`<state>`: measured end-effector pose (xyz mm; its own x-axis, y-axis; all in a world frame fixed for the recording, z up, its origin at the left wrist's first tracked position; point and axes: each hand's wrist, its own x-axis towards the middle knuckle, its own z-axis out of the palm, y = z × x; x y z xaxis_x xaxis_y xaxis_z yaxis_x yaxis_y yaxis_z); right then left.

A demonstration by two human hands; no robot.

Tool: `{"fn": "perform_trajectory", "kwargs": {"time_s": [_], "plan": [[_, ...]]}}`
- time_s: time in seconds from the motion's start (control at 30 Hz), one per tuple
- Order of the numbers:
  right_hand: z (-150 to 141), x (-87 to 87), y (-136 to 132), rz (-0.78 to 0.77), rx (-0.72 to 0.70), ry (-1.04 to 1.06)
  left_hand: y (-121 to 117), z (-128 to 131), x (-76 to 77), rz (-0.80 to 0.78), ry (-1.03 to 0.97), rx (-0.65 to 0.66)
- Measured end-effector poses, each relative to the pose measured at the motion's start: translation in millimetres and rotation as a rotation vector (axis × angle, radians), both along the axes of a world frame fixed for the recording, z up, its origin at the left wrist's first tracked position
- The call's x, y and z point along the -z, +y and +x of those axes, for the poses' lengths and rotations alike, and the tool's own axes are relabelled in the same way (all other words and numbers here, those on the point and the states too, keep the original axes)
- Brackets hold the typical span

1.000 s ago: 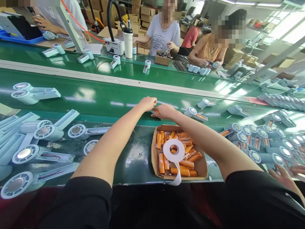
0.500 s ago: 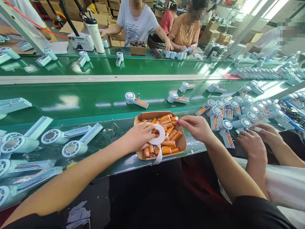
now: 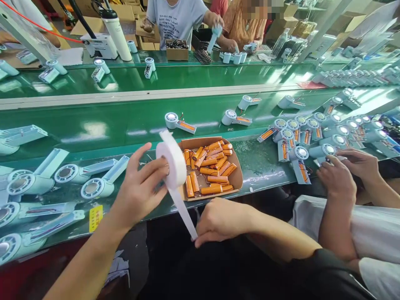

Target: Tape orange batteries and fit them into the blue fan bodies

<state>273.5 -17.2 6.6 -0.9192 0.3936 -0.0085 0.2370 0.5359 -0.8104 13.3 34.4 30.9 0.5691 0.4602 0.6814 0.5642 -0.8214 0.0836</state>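
My left hand (image 3: 140,189) grips a white roll of tape (image 3: 171,159), held up in front of the table edge. A strip of tape (image 3: 186,214) runs down from the roll to my right hand (image 3: 220,221), which pinches its free end low, below the table edge. Just behind the roll sits an open cardboard box (image 3: 237,177) filled with several orange cylindrical batteries (image 3: 212,166). On the green conveyor belt (image 3: 125,121) beyond the box lies a pale blue fan unit with an orange battery fitted (image 3: 179,121).
Several pale blue fan housings (image 3: 90,185) lie at my left, more cluster at the right (image 3: 300,137). A co-worker's hands (image 3: 346,171) work at the right edge. People sit across the far belt near a white bottle (image 3: 118,33) and boxes.
My left hand has lifted the tape roll out of the battery box. My right hand dropped from the box's rim to below the table edge, pulling a strip off the roll.
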Motion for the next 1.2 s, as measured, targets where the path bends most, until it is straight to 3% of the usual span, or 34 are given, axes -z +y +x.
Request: {"fn": "perform_trajectory", "kwargs": {"time_s": [0.07,0.23,0.33,0.43,0.57,0.73,0.83,0.9,1.0,1.1,1.2], "plan": [[4,-5.4,12,0.087,0.001,-0.133,-15,-10,1.9,-0.025,-0.024,-0.056],[14,-11.9,51,0.459,0.55,-0.629,-36,-17,16.1,-0.054,-0.051,-0.109],[8,0.2,64,0.584,0.566,-0.798,-35,-11,26.7,-0.091,-0.035,-0.1],[9,12.2,72,0.575,0.584,-0.723,-32,-3,33.9,-0.103,-0.032,-0.063],[36,12.0,78,0.316,0.704,-0.29,-31,4,39.8,-0.111,-0.049,-0.038],[50,-0.1,61,-0.297,0.888,0.35,-25,4,48.1,-0.09,-0.01,-0.038],[35,-4.7,43,-0.606,0.862,0.495,-21,6,50.6,-0.083,0.061,-0.034],[27,-7.4,34,-0.653,0.843,0.503,-21,8,50.0,-0.074,0.087,-0.04],[26,-13.5,26,-0.544,0.825,0.435,-23,10,46.9,-0.06,0.128,-0.053],[32,-22.1,26,-0.275,0.789,0.335,-25,9,43.8,-0.039,0.191,-0.051],[38,-30.6,30,-0.019,0.845,0.212,-27,8,41.0,-0.003,0.237,-0.045]]}}
